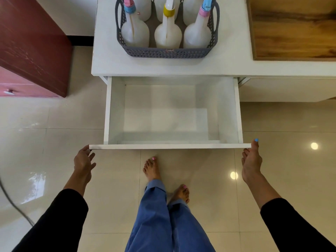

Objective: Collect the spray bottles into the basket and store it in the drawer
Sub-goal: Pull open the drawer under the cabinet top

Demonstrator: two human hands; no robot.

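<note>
One white drawer (172, 113), pulled fully out beneath the front edge of the white bench (232, 51), with nothing inside it. Grey perforated basket (169, 52) standing on the bench near its front edge, above the drawer, holding six white spray bottles in two rows; the front row has a blue-collared bottle (134, 31), a yellow-collared bottle (168, 33) and a pink-collared bottle (197, 33). Wooden board (294, 28) at the bench's right side. Left hand (83, 160) touching the left end of the drawer's front panel, fingers loosely curled; right hand (251, 159) at the right end, thumb raised against the corner. Whether either hand grips the panel cannot be told.
</note>
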